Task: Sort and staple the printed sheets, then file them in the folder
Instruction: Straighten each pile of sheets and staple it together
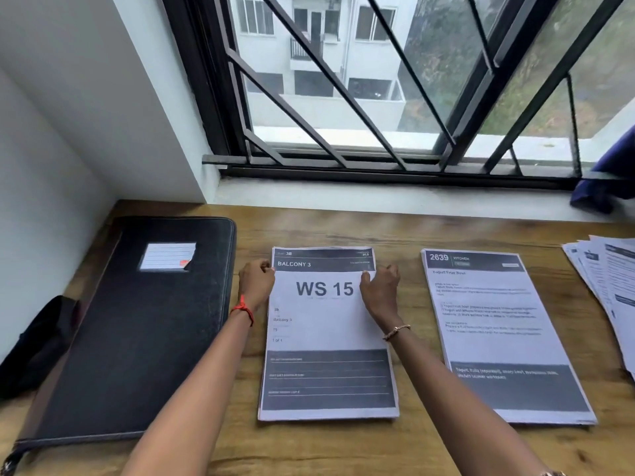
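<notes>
A stack of printed sheets headed "WS 15" [326, 383] lies in the middle of the wooden table [395, 231]. My left hand [256, 283] grips its upper left edge. My right hand [379, 290] rests on its upper right part, fingers curled at the edge. A second stack headed "2639 Kitchen" [505, 338] lies flat to the right. A fanned pile of loose sheets [608, 290] sits at the far right edge. The closed black folder [137, 331] with a white label lies to the left. No stapler is visible.
A dark rounded object [37, 345] sits at the left edge beside the folder. A barred window [378, 97] and its sill run along the far side of the table. Blue cloth [604, 173] hangs at the right of the sill.
</notes>
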A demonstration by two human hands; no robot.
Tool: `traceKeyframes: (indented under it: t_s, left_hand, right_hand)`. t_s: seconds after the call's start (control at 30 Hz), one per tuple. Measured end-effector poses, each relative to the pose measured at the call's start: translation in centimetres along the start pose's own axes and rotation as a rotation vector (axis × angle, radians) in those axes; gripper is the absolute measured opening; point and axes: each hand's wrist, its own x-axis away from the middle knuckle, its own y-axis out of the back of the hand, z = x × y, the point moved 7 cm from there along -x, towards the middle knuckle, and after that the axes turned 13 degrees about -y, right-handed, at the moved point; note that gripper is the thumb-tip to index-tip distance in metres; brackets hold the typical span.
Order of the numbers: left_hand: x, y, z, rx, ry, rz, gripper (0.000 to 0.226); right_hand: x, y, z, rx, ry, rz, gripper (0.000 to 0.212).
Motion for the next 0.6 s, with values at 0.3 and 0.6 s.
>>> traceKeyframes:
  t_s: [0.3, 0.6]
  left_hand:
    - [-0.7, -0.3, 0.8, 0.011, -0.005, 0.032, 0.017]
    - [-1.5, -0.3, 0.5, -0.032, 0.002, 0.069, 0.019]
  right_hand:
    - [-0.1, -0.2, 0.2, -0.055, -0.034, -0.028, 0.021]
    - [0.0, 0.5, 0.5, -0.125, -0.024, -0.047, 0.016]
